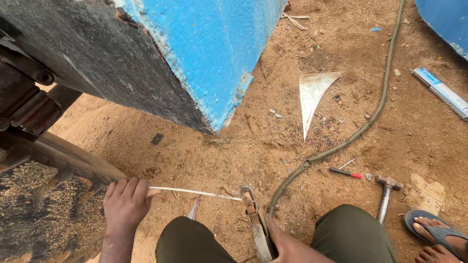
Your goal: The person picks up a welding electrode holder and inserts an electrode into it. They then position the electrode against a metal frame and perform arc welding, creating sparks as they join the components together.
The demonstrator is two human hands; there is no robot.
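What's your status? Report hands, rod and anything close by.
Left hand gripping thin white rod by its end. Right hand holding electrode holder, clamped on rod's other end. Cable, hammer lie nearby.

Two hands (126, 202) (287, 246), one welding rod (195, 192), one electrode holder (256, 221), one hammer (386, 192) and one cable (360, 129) are counted.

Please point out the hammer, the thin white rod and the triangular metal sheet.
hammer (385, 195), head view, on its handle just under the head.
thin white rod (195, 193), head view, mid-length.
triangular metal sheet (312, 95), head view, middle of its face.
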